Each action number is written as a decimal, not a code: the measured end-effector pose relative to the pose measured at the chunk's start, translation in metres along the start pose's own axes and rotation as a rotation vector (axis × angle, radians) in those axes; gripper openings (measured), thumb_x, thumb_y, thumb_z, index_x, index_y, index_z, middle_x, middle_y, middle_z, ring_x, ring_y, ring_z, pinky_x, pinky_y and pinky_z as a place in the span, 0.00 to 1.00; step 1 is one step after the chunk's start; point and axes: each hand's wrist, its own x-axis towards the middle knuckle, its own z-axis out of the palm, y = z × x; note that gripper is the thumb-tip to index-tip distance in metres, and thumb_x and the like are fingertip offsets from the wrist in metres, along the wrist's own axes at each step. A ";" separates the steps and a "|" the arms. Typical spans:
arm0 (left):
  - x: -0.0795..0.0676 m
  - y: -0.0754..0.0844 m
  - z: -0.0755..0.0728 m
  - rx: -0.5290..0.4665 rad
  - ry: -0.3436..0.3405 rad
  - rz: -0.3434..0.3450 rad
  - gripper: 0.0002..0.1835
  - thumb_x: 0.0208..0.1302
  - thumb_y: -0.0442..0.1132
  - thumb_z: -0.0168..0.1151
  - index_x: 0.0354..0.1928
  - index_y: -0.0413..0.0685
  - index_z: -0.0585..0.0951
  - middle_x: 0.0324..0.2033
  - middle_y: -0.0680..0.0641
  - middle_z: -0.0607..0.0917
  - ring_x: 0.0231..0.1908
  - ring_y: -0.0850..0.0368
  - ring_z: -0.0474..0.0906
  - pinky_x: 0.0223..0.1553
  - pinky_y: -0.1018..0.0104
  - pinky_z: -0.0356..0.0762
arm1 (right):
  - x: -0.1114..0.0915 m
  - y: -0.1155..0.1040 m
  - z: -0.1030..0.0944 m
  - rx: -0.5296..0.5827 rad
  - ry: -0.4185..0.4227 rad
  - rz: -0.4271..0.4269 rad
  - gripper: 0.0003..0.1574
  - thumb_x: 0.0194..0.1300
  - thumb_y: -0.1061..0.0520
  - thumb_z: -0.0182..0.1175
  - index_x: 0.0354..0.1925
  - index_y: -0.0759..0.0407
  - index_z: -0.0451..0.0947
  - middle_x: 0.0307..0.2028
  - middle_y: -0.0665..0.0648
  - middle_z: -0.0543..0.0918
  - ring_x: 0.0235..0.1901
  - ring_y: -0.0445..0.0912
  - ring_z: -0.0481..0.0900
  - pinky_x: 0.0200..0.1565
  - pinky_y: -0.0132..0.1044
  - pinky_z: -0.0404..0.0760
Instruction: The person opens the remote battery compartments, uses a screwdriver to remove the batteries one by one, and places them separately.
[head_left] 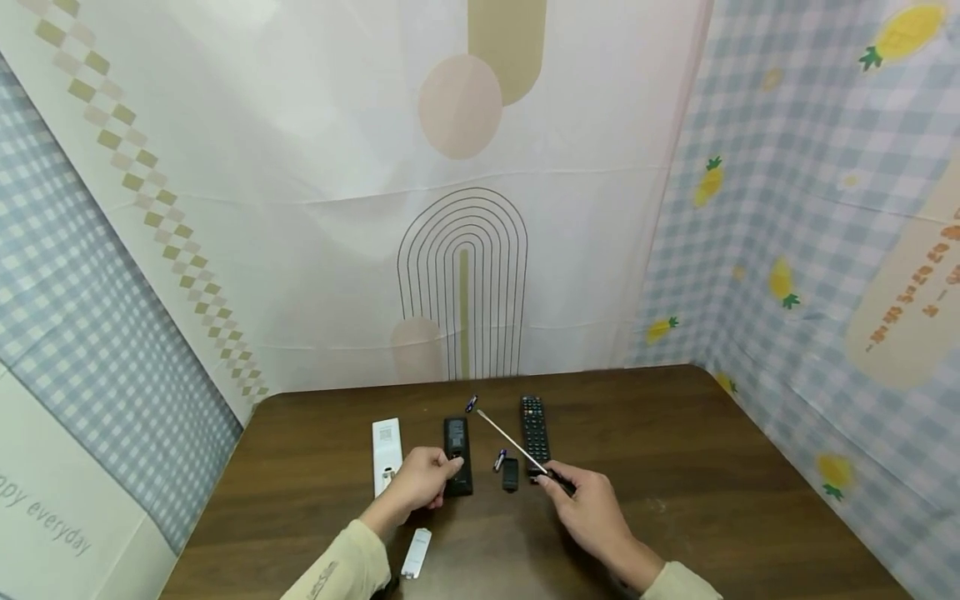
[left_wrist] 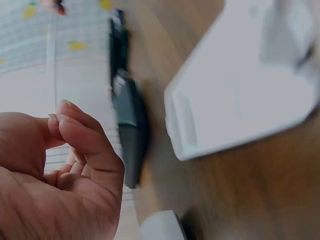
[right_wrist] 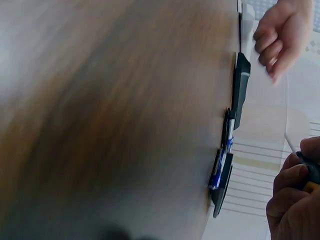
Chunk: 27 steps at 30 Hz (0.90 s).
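My right hand [head_left: 596, 508] grips the black handle of a screwdriver [head_left: 517, 446], its long thin shaft pointing up and left over the table. In the right wrist view a yellow part shows on the handle. My left hand [head_left: 423, 479] is over the near part of a black remote control [head_left: 457, 437], lying back side up with its battery bay uncovered. Thumb and index fingertips meet in the left wrist view, other fingers [left_wrist: 95, 155] curled, nothing seen between them. A small black battery cover [head_left: 510, 475] and a battery [head_left: 500, 460] lie between the hands.
Left of the black remote lies a white remote control [head_left: 387, 442], back up, with its white cover [head_left: 416, 553] nearer me. Another black remote [head_left: 534, 425] rests buttons up, partly under the right hand. A second battery [head_left: 471, 404] is farther back on the wooden table [head_left: 720, 500].
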 end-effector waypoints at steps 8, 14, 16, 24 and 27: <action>-0.048 -0.005 -0.028 -0.109 -0.017 -0.006 0.20 0.80 0.46 0.61 0.34 0.36 0.77 0.16 0.53 0.75 0.16 0.61 0.73 0.20 0.72 0.73 | 0.001 0.012 -0.018 -0.088 0.073 0.002 0.08 0.70 0.55 0.73 0.46 0.54 0.91 0.31 0.48 0.90 0.23 0.33 0.72 0.30 0.29 0.74; -0.059 -0.014 -0.038 -0.112 0.048 -0.028 0.19 0.80 0.45 0.61 0.36 0.33 0.77 0.17 0.53 0.76 0.18 0.60 0.74 0.20 0.72 0.73 | 0.008 0.024 -0.028 -0.194 0.117 0.024 0.10 0.72 0.51 0.71 0.46 0.54 0.89 0.29 0.47 0.88 0.24 0.36 0.74 0.29 0.31 0.73; -0.061 -0.016 -0.038 -0.123 0.044 -0.025 0.19 0.79 0.44 0.61 0.38 0.31 0.77 0.17 0.53 0.77 0.18 0.60 0.75 0.20 0.71 0.73 | 0.012 0.028 -0.033 -0.227 0.093 0.054 0.10 0.73 0.49 0.69 0.47 0.53 0.88 0.25 0.47 0.85 0.22 0.38 0.72 0.26 0.33 0.70; -0.064 -0.017 -0.040 -0.156 0.039 -0.017 0.20 0.80 0.43 0.60 0.41 0.28 0.75 0.17 0.53 0.77 0.18 0.60 0.75 0.19 0.72 0.73 | 0.033 0.065 -0.061 -0.372 0.038 0.130 0.18 0.80 0.47 0.60 0.54 0.58 0.83 0.24 0.51 0.82 0.19 0.44 0.70 0.21 0.38 0.66; -0.065 -0.016 -0.040 -0.155 0.047 -0.014 0.21 0.80 0.43 0.61 0.42 0.26 0.75 0.17 0.53 0.77 0.19 0.60 0.76 0.19 0.71 0.73 | 0.040 0.081 -0.072 -0.390 0.015 0.148 0.21 0.81 0.47 0.57 0.56 0.62 0.81 0.26 0.52 0.83 0.19 0.45 0.71 0.22 0.39 0.67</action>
